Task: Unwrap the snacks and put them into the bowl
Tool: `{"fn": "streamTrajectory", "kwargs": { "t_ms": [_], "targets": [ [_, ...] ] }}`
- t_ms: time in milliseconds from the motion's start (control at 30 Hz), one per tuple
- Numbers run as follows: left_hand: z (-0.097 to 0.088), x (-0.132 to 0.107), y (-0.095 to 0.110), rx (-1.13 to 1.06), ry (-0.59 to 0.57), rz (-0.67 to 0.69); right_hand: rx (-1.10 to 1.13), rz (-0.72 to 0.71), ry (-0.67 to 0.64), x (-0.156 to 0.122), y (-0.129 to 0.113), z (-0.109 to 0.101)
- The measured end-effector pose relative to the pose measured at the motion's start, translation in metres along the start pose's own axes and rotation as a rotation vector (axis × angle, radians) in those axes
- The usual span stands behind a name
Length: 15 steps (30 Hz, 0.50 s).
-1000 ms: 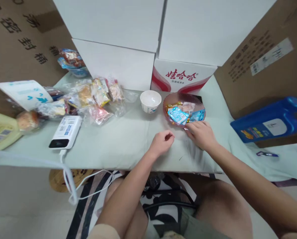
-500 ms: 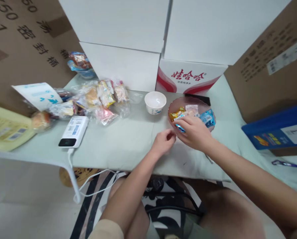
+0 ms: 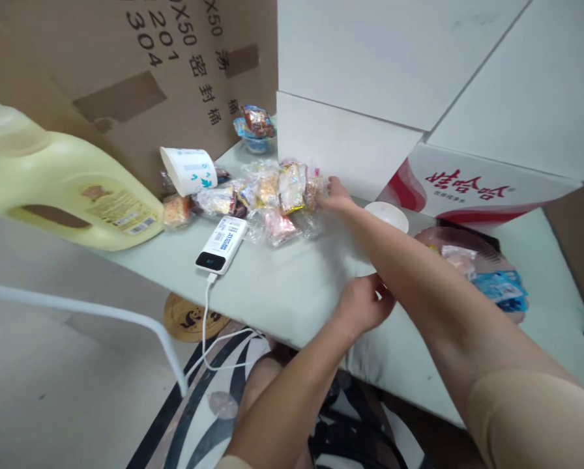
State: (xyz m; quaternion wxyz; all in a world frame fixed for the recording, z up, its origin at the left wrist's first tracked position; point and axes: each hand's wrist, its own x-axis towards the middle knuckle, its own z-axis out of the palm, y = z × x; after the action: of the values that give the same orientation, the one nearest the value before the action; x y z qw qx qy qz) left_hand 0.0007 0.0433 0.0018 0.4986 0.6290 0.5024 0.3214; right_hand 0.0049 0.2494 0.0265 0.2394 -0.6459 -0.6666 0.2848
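Note:
My right hand (image 3: 339, 195) stretches across to the right end of a pile of wrapped snacks (image 3: 267, 189). Its fingers are apart around the edge of a clear-wrapped snack (image 3: 315, 187), at touching distance; a firm grip cannot be made out. Below that forearm, my left hand (image 3: 365, 303) is loosely curled near the table, with nothing visible in it. Behind the right forearm a small white bowl (image 3: 388, 215) shows only in part. A pinkish clear bowl (image 3: 448, 238) holds several packets, among them blue ones (image 3: 500, 291), and the forearm hides some of it.
A white power bank (image 3: 222, 245) with a cable lies left of centre. A patterned paper cup (image 3: 189, 170) tilts on the pile beside a yellow jug (image 3: 77, 182). More packets fill a small bowl (image 3: 257, 140) at the back. White boxes (image 3: 341, 140) and a brown carton (image 3: 126, 65) wall the table.
My right hand has left the pinkish bowl and moved left, past the white bowl, to the snack pile. My left hand stays curled near the table. The view has turned left.

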Motion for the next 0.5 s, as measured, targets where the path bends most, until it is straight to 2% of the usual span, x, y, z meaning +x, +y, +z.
{"fn": "streamTrajectory", "kwargs": {
  "t_ms": [100,167,233,333,433,500],
  "targets": [
    [-0.011,-0.004,-0.003,0.046,-0.005,-0.009,0.014,0.043,0.008,0.015,-0.002,0.019],
    [-0.017,-0.006,-0.004,0.057,-0.034,0.01,0.082,0.038,0.01,0.009,0.0,0.024],
    [-0.019,-0.007,-0.002,0.053,-0.057,0.019,0.212,0.044,0.038,-0.007,0.002,0.017],
    [-0.013,-0.007,0.0,0.04,-0.097,-0.003,0.428,0.061,0.091,-0.045,0.009,-0.018],
    [0.001,-0.005,0.001,0.029,-0.176,-0.02,0.671,-0.014,0.055,-0.102,0.031,-0.079],
    [0.01,-0.004,0.0,-0.052,-0.219,-0.02,0.675,-0.147,0.069,-0.147,0.056,-0.119]
  ]
}}
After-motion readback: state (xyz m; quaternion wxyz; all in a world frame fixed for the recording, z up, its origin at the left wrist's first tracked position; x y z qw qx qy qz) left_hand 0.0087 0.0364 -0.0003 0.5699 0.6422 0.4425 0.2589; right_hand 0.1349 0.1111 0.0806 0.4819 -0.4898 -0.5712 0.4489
